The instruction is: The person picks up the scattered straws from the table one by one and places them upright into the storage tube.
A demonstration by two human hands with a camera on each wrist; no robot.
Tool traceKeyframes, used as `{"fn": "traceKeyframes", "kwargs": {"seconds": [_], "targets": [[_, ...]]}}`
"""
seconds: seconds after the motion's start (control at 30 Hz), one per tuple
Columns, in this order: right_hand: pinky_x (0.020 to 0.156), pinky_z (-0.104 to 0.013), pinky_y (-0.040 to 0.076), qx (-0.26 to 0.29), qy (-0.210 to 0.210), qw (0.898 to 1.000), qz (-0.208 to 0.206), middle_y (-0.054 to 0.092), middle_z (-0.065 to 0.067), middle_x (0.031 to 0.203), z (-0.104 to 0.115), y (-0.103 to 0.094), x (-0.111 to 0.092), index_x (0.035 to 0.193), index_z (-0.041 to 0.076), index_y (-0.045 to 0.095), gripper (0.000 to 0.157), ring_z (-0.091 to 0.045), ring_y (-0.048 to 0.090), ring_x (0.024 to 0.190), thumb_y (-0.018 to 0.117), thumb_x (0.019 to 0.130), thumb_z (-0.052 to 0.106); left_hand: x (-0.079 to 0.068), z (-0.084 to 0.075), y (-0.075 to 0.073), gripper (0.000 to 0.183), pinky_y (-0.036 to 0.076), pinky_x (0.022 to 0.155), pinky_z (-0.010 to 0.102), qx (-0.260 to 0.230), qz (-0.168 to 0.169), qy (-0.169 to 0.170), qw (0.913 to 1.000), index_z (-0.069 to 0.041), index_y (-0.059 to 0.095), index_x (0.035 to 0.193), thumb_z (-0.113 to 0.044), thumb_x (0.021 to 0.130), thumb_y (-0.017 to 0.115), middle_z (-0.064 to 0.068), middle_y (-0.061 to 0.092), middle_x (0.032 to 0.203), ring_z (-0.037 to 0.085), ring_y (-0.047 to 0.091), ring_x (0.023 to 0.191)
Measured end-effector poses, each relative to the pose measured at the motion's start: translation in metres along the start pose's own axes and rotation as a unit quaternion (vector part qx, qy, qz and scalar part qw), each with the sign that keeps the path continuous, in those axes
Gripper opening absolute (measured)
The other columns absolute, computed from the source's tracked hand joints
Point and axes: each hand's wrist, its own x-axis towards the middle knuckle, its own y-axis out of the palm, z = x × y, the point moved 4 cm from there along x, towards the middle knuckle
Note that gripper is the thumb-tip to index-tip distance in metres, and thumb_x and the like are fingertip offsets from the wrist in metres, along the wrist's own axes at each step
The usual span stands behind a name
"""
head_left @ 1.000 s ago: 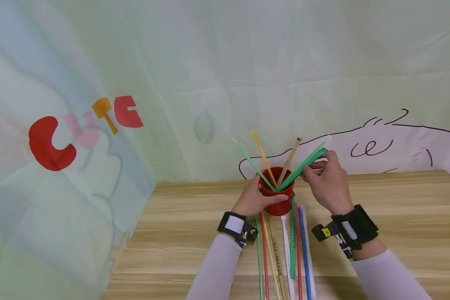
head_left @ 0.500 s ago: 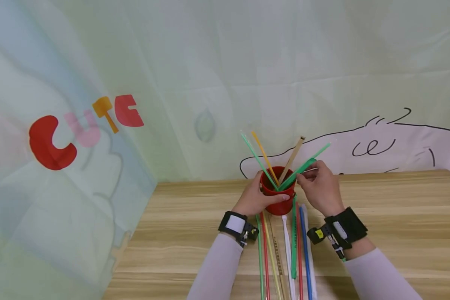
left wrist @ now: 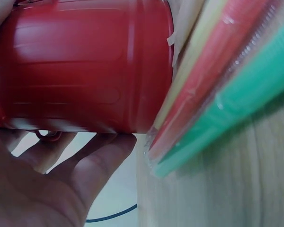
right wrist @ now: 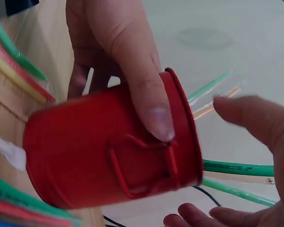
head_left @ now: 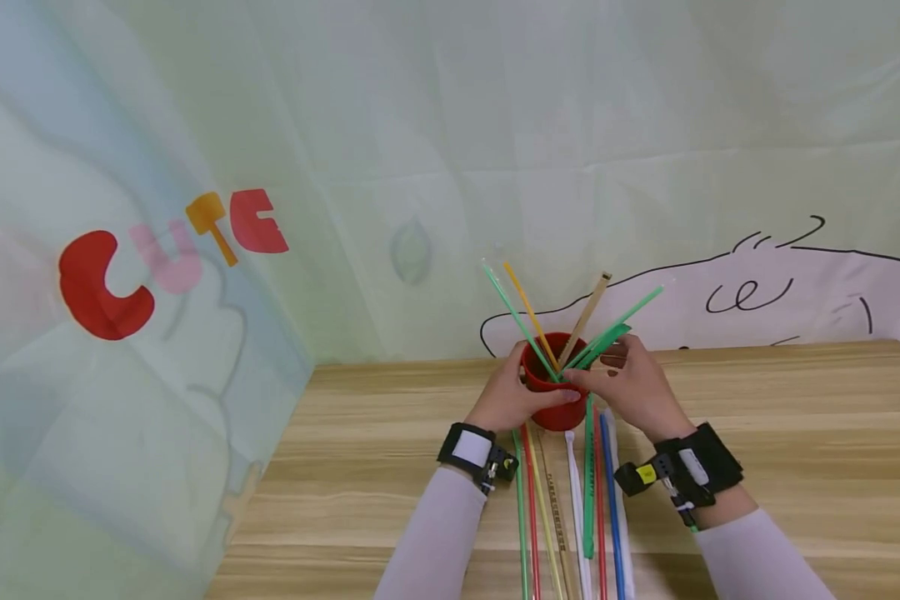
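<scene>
A small red bucket (head_left: 558,420) stands upright on the wooden table. My left hand (head_left: 504,393) grips it from the left, thumb across the front and fingers round the far side. Out of the bucket lean wrapped straws: a thin green straw (head_left: 499,287), an orange straw (head_left: 522,297), a brown straw (head_left: 589,307), another thin green straw (head_left: 645,299) and a thicker dark green straw (head_left: 609,337). By the right rim is my right hand (head_left: 641,392). Its thumb and fingers are spread apart around the green straws (right wrist: 236,169) in the right wrist view, without pinching them.
In front of the bucket lies a row of wrapped straws, among them a red straw (head_left: 532,533), a yellow straw (head_left: 547,521), a white straw (head_left: 579,533), a green straw (head_left: 588,500) and a blue straw (head_left: 612,517). A printed cloth backdrop (head_left: 390,167) hangs behind the table (head_left: 360,450).
My right hand has come down and left along the dark green straw to the rim, and its thumb has spread away. The dark green straw sits lower in the bucket. The left hand stays put.
</scene>
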Motion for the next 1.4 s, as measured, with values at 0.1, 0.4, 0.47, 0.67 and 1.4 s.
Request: {"fn": "traceKeyframes", "kwargs": {"seconds": [0.1, 0.4, 0.47, 0.67, 1.4], "targets": [[0.116, -0.07, 0.033, 0.024, -0.015, 0.999, 0.031, 0.047, -0.028, 0.151, -0.006, 0.008, 0.003, 0.146, -0.002, 0.035, 0.082, -0.046, 0.041, 0.143, 0.082, 0.089, 0.036, 0.001, 0.001, 0.001, 0.079, 0.055, 0.103, 0.041, 0.008, 0.003, 0.002, 1.0, -0.034, 0.041, 0.15, -0.044, 0.085, 0.085, -0.007, 0.058, 0.144, 0.017, 0.057, 0.131], [0.109, -0.059, 0.049, 0.077, -0.072, 0.993, 0.051, 0.059, -0.014, 0.144, -0.017, 0.027, 0.012, 0.149, 0.011, 0.045, 0.082, -0.036, 0.055, 0.135, 0.089, 0.083, 0.029, 0.004, 0.0, 0.003, 0.073, 0.056, 0.101, 0.038, 0.031, 0.006, 0.02, 0.9993, -0.027, 0.043, 0.15, -0.034, 0.089, 0.083, 0.003, 0.059, 0.143, 0.022, 0.06, 0.13], [0.108, -0.058, 0.05, 0.08, -0.074, 0.993, 0.039, 0.059, -0.013, 0.143, -0.018, 0.028, 0.013, 0.149, 0.012, 0.045, 0.083, -0.035, 0.056, 0.133, 0.09, 0.081, 0.028, 0.004, -0.001, 0.004, 0.072, 0.056, 0.102, 0.038, 0.029, 0.008, 0.021, 0.9993, -0.028, 0.044, 0.149, -0.031, 0.089, 0.083, 0.002, 0.059, 0.143, 0.022, 0.06, 0.13], [0.106, -0.056, 0.052, 0.046, -0.07, 0.996, -0.007, 0.06, -0.013, 0.142, -0.019, 0.031, 0.011, 0.149, 0.011, 0.044, 0.086, -0.035, 0.058, 0.13, 0.091, 0.08, 0.032, 0.005, -0.002, 0.006, 0.073, 0.054, 0.102, 0.037, 0.03, 0.011, 0.03, 0.999, -0.029, 0.045, 0.147, -0.025, 0.087, 0.085, 0.0, 0.06, 0.142, 0.02, 0.059, 0.13], [0.101, -0.051, 0.055, 0.031, -0.098, 0.994, -0.023, 0.064, -0.011, 0.133, -0.014, 0.045, 0.015, 0.143, 0.009, 0.053, 0.072, -0.031, 0.063, 0.122, 0.089, 0.083, 0.026, 0.003, 0.002, -0.003, 0.084, 0.052, 0.108, 0.04, 0.031, 0.026, 0.028, 0.9988, -0.027, 0.035, 0.155, -0.025, 0.087, 0.085, 0.003, 0.054, 0.149, 0.024, 0.055, 0.137]]}}
